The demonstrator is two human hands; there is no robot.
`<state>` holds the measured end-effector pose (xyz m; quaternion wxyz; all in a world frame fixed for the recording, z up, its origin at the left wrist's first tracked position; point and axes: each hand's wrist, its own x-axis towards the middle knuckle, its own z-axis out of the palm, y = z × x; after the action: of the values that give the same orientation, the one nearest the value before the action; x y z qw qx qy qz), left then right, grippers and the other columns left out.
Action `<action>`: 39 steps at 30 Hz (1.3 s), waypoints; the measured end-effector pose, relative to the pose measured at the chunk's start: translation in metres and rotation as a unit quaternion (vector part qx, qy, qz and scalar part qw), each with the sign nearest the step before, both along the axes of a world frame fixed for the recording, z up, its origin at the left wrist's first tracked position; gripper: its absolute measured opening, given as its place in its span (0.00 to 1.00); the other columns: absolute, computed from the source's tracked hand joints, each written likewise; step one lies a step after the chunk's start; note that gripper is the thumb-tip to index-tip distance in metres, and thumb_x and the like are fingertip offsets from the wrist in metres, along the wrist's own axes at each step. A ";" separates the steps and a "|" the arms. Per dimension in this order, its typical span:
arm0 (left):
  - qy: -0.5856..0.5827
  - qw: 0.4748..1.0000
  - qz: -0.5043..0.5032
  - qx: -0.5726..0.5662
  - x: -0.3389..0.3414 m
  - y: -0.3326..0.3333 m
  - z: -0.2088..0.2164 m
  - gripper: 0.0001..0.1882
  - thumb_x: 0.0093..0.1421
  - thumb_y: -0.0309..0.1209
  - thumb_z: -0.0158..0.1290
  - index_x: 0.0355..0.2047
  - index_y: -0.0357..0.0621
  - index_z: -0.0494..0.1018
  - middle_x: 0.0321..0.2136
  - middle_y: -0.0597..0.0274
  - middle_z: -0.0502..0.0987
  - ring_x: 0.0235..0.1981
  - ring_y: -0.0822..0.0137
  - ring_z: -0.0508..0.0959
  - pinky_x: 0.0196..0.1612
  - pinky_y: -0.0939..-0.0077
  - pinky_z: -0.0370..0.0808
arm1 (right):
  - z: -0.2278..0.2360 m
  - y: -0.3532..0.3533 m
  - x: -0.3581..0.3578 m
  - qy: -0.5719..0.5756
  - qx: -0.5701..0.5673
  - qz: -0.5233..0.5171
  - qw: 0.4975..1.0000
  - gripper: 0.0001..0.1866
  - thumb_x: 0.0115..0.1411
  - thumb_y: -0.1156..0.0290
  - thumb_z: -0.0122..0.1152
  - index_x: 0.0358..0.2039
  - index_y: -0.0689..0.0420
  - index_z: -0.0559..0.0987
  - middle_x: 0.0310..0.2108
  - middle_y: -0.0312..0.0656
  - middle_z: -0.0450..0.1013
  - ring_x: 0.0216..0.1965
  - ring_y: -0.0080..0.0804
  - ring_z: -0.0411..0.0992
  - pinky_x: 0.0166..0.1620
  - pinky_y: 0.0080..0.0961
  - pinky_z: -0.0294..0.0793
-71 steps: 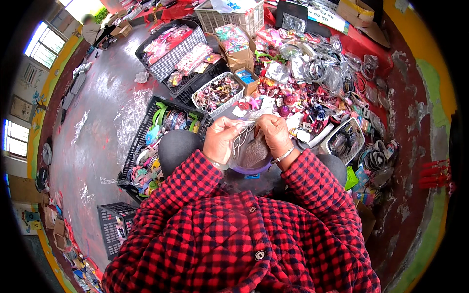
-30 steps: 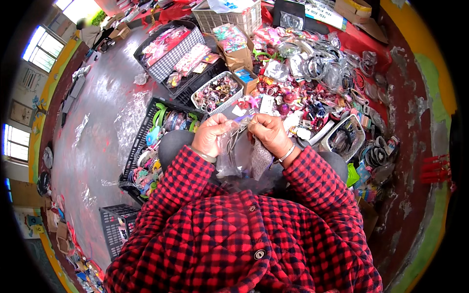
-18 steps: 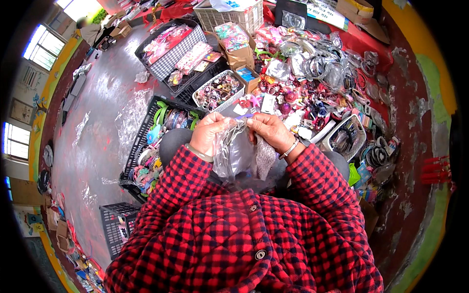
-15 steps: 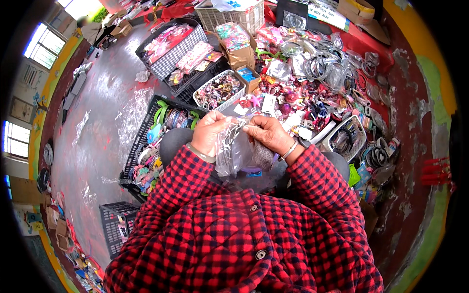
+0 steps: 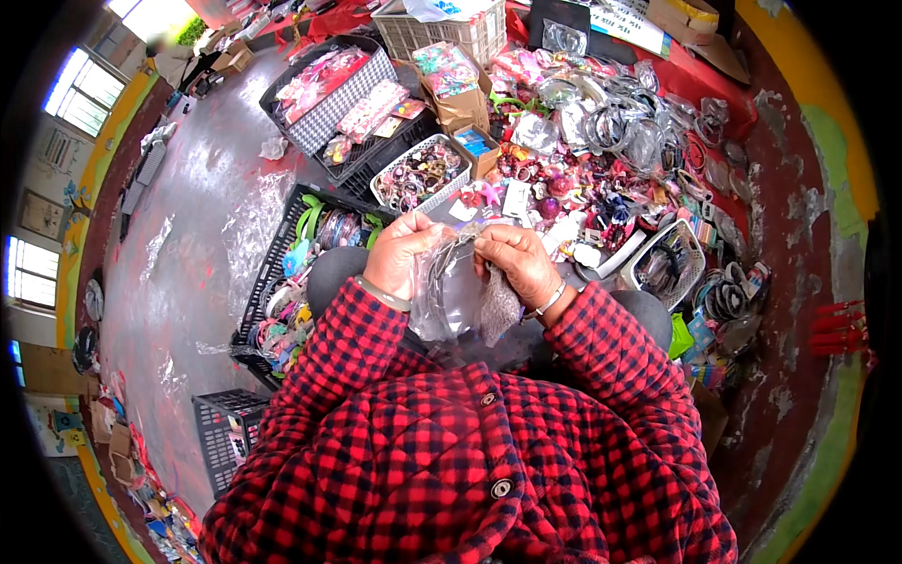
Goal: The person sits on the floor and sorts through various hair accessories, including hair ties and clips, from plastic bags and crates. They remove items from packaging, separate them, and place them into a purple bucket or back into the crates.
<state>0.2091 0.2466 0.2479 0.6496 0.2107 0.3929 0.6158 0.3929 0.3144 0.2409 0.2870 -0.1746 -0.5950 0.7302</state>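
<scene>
While the left hand (image 5: 399,256) pinches one side of a clear plastic bag (image 5: 431,318) between thumb and bent fingers, the right hand (image 5: 520,263) closes thumb and forefinger on the bag's top edge, the two grips near each other but apart. The bag hangs in front of the person's chest, below the knuckles and over the lap, with thin dark and silvery bands (image 5: 438,274) curving down behind its film. Under the right hand droops a grey knit-like piece (image 5: 500,312) — whether it lies inside the bag or against it, I cannot tell. A pale band circles the left wrist and a silvery bracelet (image 5: 548,300) the right, each just beyond a red-and-black checked sleeve. Dark-clad knees show on either side. Beyond the left knee stands a black crate (image 5: 260,278) of colourful headbands and green pieces; ahead, a white basket (image 5: 443,196) full of small hair ties sits beside a small cardboard box (image 5: 486,166) of blue packets. To the right of these spreads a heap of hair ornaments (image 5: 615,209), with bagged hoops (image 5: 611,130) farther back, and another white basket (image 5: 694,274) — holding dark bands — stands near the right knee.
</scene>
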 end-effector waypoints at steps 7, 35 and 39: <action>-0.027 0.992 -0.122 0.018 -0.023 0.002 -0.006 0.02 0.55 0.21 0.49 0.27 0.38 0.67 0.28 0.54 0.76 0.29 0.68 0.76 0.36 0.78 0.73 | 0.005 0.006 0.004 -0.008 -0.123 0.128 0.984 0.11 0.57 0.71 0.49 0.19 0.61 0.73 0.18 0.36 0.68 0.23 0.23 0.67 0.30 0.18 0.64; 0.730 0.599 0.192 0.267 0.013 -0.010 0.026 0.23 0.40 0.30 0.63 0.36 0.42 0.66 0.43 0.56 0.68 0.44 0.58 0.68 0.47 0.64 0.64 | -0.013 0.008 -0.001 -0.142 0.103 -0.022 0.984 0.16 0.60 0.67 0.47 0.18 0.62 0.72 0.16 0.36 0.68 0.20 0.21 0.65 0.26 0.19 0.64; 0.813 0.500 0.048 0.296 0.027 -0.014 0.027 0.28 0.36 0.32 0.63 0.40 0.44 0.67 0.45 0.56 0.67 0.47 0.54 0.66 0.50 0.61 0.61 | -0.013 0.007 0.000 -0.117 0.028 -0.058 0.991 0.15 0.58 0.69 0.47 0.16 0.62 0.72 0.13 0.35 0.67 0.17 0.20 0.63 0.23 0.19 0.63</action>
<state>0.2363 0.2323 0.2753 -0.0869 0.7792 0.5519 0.2841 0.3926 0.3217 0.2275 0.2621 -0.2852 -0.6338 0.6695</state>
